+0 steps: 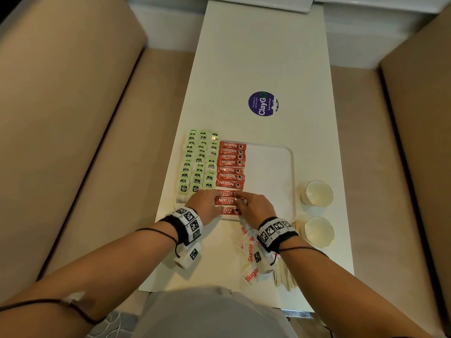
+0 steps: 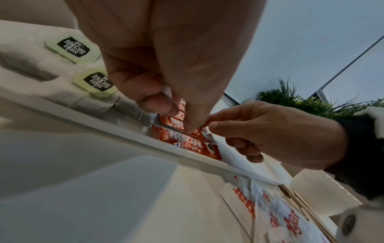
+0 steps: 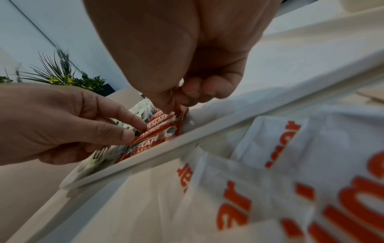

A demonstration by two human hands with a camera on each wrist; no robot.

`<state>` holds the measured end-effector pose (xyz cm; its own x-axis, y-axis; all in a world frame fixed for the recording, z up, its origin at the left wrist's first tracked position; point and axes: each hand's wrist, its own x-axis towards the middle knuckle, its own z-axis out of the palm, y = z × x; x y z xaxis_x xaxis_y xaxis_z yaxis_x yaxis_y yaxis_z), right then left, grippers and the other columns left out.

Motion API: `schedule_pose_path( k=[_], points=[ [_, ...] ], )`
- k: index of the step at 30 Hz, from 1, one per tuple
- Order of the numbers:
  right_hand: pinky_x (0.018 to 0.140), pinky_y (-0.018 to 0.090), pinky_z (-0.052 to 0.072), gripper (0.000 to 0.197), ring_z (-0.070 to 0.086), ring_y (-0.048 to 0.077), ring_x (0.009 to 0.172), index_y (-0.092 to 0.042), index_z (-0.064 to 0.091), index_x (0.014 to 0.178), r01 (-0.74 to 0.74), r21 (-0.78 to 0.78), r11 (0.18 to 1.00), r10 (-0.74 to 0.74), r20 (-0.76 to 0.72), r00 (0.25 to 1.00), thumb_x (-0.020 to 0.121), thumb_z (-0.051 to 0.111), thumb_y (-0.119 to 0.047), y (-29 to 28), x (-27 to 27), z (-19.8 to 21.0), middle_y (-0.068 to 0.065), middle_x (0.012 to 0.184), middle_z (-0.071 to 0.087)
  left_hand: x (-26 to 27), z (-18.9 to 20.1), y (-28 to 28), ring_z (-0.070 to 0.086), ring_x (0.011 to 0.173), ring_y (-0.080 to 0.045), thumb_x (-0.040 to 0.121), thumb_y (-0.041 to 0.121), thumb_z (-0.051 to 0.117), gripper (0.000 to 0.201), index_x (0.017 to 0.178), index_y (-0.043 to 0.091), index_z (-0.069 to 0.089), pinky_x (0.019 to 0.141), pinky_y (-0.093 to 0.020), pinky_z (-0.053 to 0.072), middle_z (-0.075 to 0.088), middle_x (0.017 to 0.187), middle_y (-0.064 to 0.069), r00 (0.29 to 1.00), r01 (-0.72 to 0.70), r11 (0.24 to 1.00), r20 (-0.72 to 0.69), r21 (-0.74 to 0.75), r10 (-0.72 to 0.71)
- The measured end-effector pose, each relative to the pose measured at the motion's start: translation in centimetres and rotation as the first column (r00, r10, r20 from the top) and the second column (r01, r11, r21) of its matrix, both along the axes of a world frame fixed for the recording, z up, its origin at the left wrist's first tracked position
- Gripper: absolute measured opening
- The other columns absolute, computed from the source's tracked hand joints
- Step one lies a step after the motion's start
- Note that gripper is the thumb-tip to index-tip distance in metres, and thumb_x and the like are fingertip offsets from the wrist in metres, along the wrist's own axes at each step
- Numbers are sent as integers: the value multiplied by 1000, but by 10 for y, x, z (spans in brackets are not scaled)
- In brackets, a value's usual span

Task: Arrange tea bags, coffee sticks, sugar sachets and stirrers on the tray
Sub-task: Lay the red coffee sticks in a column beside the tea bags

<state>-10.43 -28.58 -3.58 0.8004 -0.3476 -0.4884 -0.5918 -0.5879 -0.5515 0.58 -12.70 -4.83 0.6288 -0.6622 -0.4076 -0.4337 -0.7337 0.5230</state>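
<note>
Head view shows both hands low over the near end of the white tray (image 1: 280, 167), meeting on one red coffee stick (image 1: 225, 200). The left hand (image 1: 207, 203) holds its left end and the right hand (image 1: 253, 207) its right end. From the left wrist, the left thumb and forefinger are pressed together, pinching the stick's edge, while the right hand's fingers (image 2: 220, 127) curl in toward the same stick from the other side. From the right wrist, the right fingertips (image 3: 166, 105) pinch the sachet's end, and the left hand's two extended fingers press on its opposite end.

Directly beneath the fingers lies another coffee stick (image 1: 230, 211) at the tray's near rim, and one more (image 1: 225, 192) just beyond the fingertips. Farther out from the fingers, a column of coffee sticks (image 1: 231, 164) runs lengthwise up the tray, lying flat and side by side. To the left of that column, past the left hand's knuckles, sit three rows of green-tagged tea bags (image 1: 199, 162).

Behind the right wrist, off the tray on the white table (image 1: 256, 57), lies a loose heap of sugar sachets (image 1: 250, 254) and, just right of them, wooden stirrers (image 1: 284, 276). Right of the right hand, beside the tray, stand two white cups (image 1: 317, 192). Well beyond the fingertips a round purple sticker (image 1: 263, 103) sits on the table.
</note>
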Motion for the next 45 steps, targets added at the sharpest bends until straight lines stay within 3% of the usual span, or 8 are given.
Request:
schedule_pose_path(
  k=[5, 10, 22, 25, 29, 37, 42, 45],
  points=[
    [89, 34, 55, 42, 68, 17, 101, -35, 54, 143, 37, -19, 999, -37, 16, 999, 105, 43, -47, -1, 9, -1, -2, 124, 71, 6, 2, -5, 69, 89, -19, 88, 36, 69, 42, 126, 24, 59, 82, -35, 58, 74, 105, 2, 1000, 27, 999, 14, -24, -27],
    [94, 38, 55, 40, 68, 21, 105, -37, 51, 144, 7, -11, 1000, -7, -5, 1000, 106, 42, -44, -4, 18, 1, 1, 126, 70, 11, 4, -11, 68, 80, -16, 84, 44, 67, 58, 136, 33, 44, 76, -36, 59, 72, 100, 7, 999, 48, 998, -25, 28, -47],
    [88, 37, 55, 36, 68, 18, 98, -37, 57, 136, 23, -16, 1000, -23, -17, 1000, 105, 42, -45, -6, 17, -5, -3, 116, 73, 8, -4, -11, 68, 80, -18, 85, 41, 68, 48, 126, 30, 46, 77, -38, 59, 72, 99, 4, 997, 62, 998, -35, 29, -61],
    [85, 33, 52, 37, 67, 21, 100, -34, 53, 141, 53, -18, 998, -53, 0, 999, 105, 43, -41, -10, 22, 1, -2, 117, 71, 14, 0, -16, 68, 80, -16, 85, 44, 69, 61, 136, 30, 39, 76, -37, 60, 72, 99, 6, 998, 45, 998, -34, 37, -44],
    [88, 39, 56, 39, 68, 24, 98, -37, 48, 143, 36, -25, 999, -36, -5, 999, 105, 42, -42, -13, 30, -1, 1, 117, 72, 20, 1, -23, 68, 81, -16, 85, 46, 69, 75, 145, 27, 28, 77, -38, 60, 71, 101, 4, 997, 67, 994, -40, 87, -64],
    [87, 43, 57, 29, 69, 21, 90, -32, 56, 127, 23, -27, 999, -24, -23, 999, 106, 39, -42, -11, 29, -5, -1, 106, 73, 15, -3, -22, 69, 81, -18, 84, 43, 69, 62, 134, 29, 36, 77, -39, 60, 72, 99, 3, 998, 59, 995, -30, 77, -57],
    [89, 41, 56, 37, 68, 23, 98, -36, 50, 141, 39, -30, 999, -39, 3, 999, 105, 42, -42, -15, 36, 2, 0, 114, 72, 21, -1, -28, 69, 77, -16, 84, 44, 70, 67, 136, 28, 32, 73, -38, 61, 70, 96, 4, 999, 29, 998, -41, 59, -26],
    [88, 41, 56, 38, 68, 23, 97, -38, 50, 140, 51, -20, 998, -51, 1, 999, 104, 43, -43, -20, 44, 5, 0, 114, 72, 26, 3, -35, 69, 75, -15, 85, 41, 69, 75, 143, 32, 21, 69, -34, 59, 70, 94, 3, 997, 8, 999, -77, 53, -4]
  ],
)
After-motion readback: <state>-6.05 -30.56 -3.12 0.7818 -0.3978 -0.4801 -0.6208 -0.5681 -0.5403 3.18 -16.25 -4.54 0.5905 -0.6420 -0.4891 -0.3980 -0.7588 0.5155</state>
